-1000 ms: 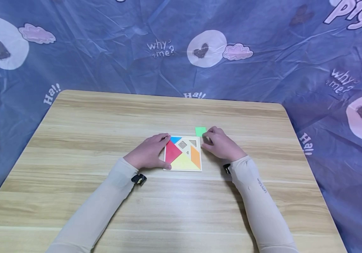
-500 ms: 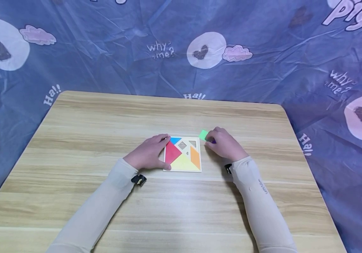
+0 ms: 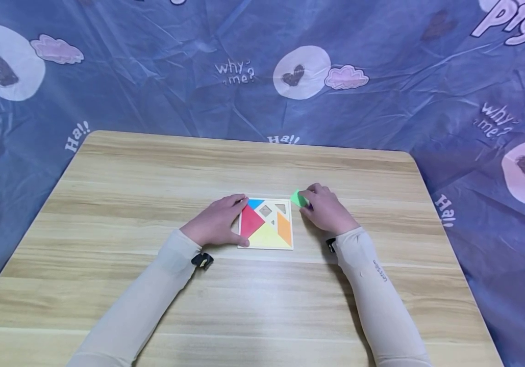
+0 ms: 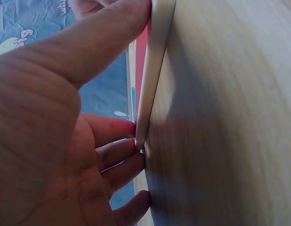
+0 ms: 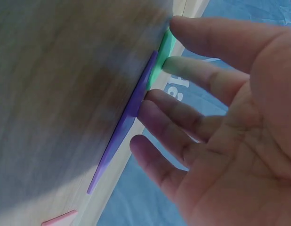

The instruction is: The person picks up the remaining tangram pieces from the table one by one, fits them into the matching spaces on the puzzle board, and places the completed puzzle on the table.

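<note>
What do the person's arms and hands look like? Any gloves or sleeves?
The left sleeve and right sleeve are pale and snug, and reach the wrists. Small dark writing marks the right one. A small black gadget shows at each wrist. The left hand and right hand wear no gloves.

This looks like a screened-off table corner; whether it belongs to a home, a studio or an office cannot be told. A creased, faintly shiny blue sheet (image 3: 161, 97) hangs behind the wood-grain table (image 3: 161, 168) and shows down both its sides, hiding the room beyond. Its print is playful: pink clouds (image 3: 347, 77), pale ovals (image 3: 311, 63) with dark hearts (image 3: 293, 75), and "pig", "why me?" and "Ha!!". Black wrist-worn gear (image 3: 202, 260) by the pale sleeves (image 3: 145, 295) fits a recording set-up.
</note>
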Demonstrator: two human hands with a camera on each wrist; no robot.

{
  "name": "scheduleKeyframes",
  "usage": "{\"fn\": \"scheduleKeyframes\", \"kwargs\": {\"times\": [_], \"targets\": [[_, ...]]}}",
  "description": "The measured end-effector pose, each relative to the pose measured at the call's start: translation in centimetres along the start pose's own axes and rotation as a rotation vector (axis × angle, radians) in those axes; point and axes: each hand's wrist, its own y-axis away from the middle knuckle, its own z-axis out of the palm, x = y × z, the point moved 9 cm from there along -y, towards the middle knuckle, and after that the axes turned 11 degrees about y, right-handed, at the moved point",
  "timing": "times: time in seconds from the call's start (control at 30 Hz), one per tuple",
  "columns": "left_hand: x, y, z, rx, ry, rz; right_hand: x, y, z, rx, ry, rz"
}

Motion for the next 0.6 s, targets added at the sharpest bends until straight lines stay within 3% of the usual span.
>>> {"fn": "scheduleKeyframes", "kwargs": {"times": [0.33, 0.6], "targets": [[-0.08, -0.06, 0.05, 0.001, 0.008, -0.005, 0.54, 0.00, -0.04, -0.020, -0.073, 0.055], [-0.06, -0.05, 0.05, 0.002, 0.004, -0.003, 0.80, 0.10, 0.07, -0.053, -0.055, 0.088]]}}
